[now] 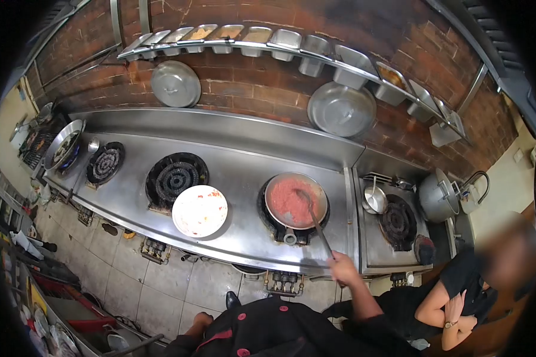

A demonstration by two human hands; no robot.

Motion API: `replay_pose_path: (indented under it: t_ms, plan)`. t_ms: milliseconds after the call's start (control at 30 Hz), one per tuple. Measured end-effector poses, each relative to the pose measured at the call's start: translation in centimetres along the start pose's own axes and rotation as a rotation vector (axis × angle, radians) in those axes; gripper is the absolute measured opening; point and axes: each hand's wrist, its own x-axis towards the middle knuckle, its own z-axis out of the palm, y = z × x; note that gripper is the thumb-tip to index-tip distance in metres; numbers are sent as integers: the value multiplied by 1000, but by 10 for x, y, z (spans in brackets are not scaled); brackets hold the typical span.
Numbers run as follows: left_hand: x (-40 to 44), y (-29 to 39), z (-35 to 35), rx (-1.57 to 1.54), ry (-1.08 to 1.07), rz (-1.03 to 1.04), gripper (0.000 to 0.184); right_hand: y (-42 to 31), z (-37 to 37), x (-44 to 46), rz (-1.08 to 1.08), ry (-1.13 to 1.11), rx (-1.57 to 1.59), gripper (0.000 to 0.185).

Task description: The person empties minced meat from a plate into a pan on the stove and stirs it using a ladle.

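Observation:
My right hand (343, 269) is closed round the end of a long-handled ladle (321, 232). The ladle's head rests in pinkish-red, minced-looking food (286, 197) that covers the bottom of a wide pan (324, 201). That pan sits on a burner (262, 209), its short handle toward me. My left hand (203, 319) hangs low beside my body, away from the stove, with its fingers not clearly visible. Left of the pan, a white bowl (199, 211) with red smears inside stands on the steel top, partly over the edge of another burner (177, 177).
Metal containers (257, 35) line a wall rack above the stove. Two large lids (175, 83) lean behind. A small saucepan (374, 199) and a big pot (438, 195) stand right. A person with folded arms (452, 315) is close on my right. A wok (64, 144) sits far left.

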Motion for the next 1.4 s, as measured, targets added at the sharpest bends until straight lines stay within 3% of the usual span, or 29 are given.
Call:
replay_pose_path:
  t_ms: [67,133,167,267,333,400,467,533,600,633,700,733,800,867,1000,1133,1200,1267,1333,1367,1400]
  plan:
    - [5,0,0,-18,18,-25,44,-16,-43,-27,78,-197,214,49]
    - [4,8,0,-36,23,-41,45,-1,-47,-18,151,-151,194,48]
    - [-1,11,-7,66,-28,32,45,26,-32,7,-344,197,-118,49]
    - [-4,15,-18,148,-76,86,45,51,13,49,-757,638,-498,52]
    - [10,12,-11,119,-71,65,45,-18,6,18,77,-50,222,41]
    - [31,-2,11,63,80,19,44,-55,-30,-23,70,-139,142,39]
    - [5,12,-13,143,44,73,44,-52,-61,-37,108,-254,175,40]
    - [-19,26,-32,235,11,132,44,-30,-50,-20,85,-219,111,44]
    - [-12,25,-29,176,-81,81,45,-2,-22,18,-366,219,-337,47]
    - [-14,26,-29,10,-42,-9,45,1,-5,35,-360,230,-334,47]
    - [-23,30,-36,-24,-49,-6,46,-7,26,61,-155,291,-319,47]
    - [-21,28,-37,-68,-59,-12,47,-22,18,52,-152,297,-315,47]
    - [-4,21,-32,50,-49,45,48,-48,-5,19,-141,94,-455,46]
    - [2,16,-25,156,-51,111,49,-46,-54,-2,-104,40,-631,46]
    - [3,22,-28,196,-41,111,50,-78,-132,-82,-184,200,-888,40]
    - [-2,20,-32,171,-116,96,47,-80,-147,-105,-84,151,-830,37]
    - [-1,21,-34,163,-113,102,46,-42,-125,-72,-180,127,-797,38]
    - [4,20,-32,78,-95,43,47,-22,-79,-34,-24,103,-553,41]
    - [36,4,-12,53,-18,23,47,34,-28,4,-193,184,-277,45]
    - [45,-2,-6,26,52,-2,47,44,-13,11,-209,178,-277,45]
    - [44,-4,-7,19,53,-14,47,51,2,14,-314,320,-286,47]
